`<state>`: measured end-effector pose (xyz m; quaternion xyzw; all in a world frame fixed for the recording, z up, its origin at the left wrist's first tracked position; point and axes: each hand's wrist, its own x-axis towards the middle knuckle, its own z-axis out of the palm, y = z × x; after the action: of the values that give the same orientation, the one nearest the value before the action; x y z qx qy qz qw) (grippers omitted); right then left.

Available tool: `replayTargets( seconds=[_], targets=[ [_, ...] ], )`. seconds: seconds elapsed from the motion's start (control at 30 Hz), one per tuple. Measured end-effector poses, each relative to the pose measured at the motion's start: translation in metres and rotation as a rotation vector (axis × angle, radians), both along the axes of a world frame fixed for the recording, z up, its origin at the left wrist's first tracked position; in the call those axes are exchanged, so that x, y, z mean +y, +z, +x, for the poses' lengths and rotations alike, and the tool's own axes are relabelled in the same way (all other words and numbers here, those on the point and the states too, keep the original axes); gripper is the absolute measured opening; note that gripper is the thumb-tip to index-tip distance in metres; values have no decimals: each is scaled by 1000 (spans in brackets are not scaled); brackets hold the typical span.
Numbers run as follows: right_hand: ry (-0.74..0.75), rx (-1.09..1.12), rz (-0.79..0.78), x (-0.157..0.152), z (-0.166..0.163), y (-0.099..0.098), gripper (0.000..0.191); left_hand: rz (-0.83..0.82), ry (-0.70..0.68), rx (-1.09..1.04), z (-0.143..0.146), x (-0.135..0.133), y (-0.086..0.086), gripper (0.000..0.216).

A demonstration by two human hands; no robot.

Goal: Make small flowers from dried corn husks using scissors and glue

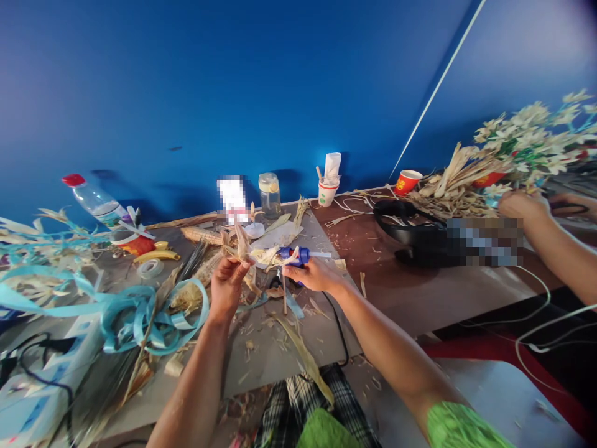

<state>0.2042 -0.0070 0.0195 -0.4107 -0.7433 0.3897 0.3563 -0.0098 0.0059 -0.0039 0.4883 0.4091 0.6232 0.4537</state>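
Observation:
My left hand (227, 283) pinches a dry corn husk piece (242, 241), its pale leaves pointing up from the fingertips. Wrapped round a blue hot glue gun (302, 254) is my right hand (311, 275); a whitish glue stick (321, 254) juts from the gun's right end. Between the hands, close to the gun's left end, are pale husk strips (267, 256); whether the nozzle touches them I cannot tell. A corn cob (203, 236) lies behind my left hand. Loose husk scraps and a long husk leaf (305, 354) lie below the hands.
Light blue ribbon (135, 317) lies coiled at left, near a tape roll (150, 269) and a tilted plastic bottle (97, 202). A glass jar (269, 194) and paper cup (328, 193) stand by the wall. At right are a black headset (410, 233) and another person's hand (525, 208).

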Motion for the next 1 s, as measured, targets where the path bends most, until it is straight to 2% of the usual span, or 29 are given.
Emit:
replayTargets(
  seconds=[0.13,0.23,0.37,0.5,0.67,0.77,0.87,0.93,1.0],
  targets=[
    [-4,64,-8,3,4,2,41,2,-37,30,1,-1,-1,20],
    [-226,17,42,10,7,-4,37,-23,-40,70,1,0,-3,22],
    [-605,-218,71,22,12,-14,38,-40,-42,52,2,0,-2,25],
    [-778,-528,-24,30,16,-21,44,0,-24,41,5,-2,0,23],
    [-731,-717,-148,30,16,-28,47,1,5,42,4,-2,-2,23],
    [-744,-700,-94,28,18,-28,43,10,-9,39,3,-2,-4,22],
    [-759,-413,89,26,18,-23,33,24,-36,39,3,-2,-6,21],
    [-578,-107,118,24,13,-20,31,10,-57,25,5,-2,-6,23],
    [-321,131,58,20,3,-18,31,-19,-87,16,9,-4,-6,24]
  ],
)
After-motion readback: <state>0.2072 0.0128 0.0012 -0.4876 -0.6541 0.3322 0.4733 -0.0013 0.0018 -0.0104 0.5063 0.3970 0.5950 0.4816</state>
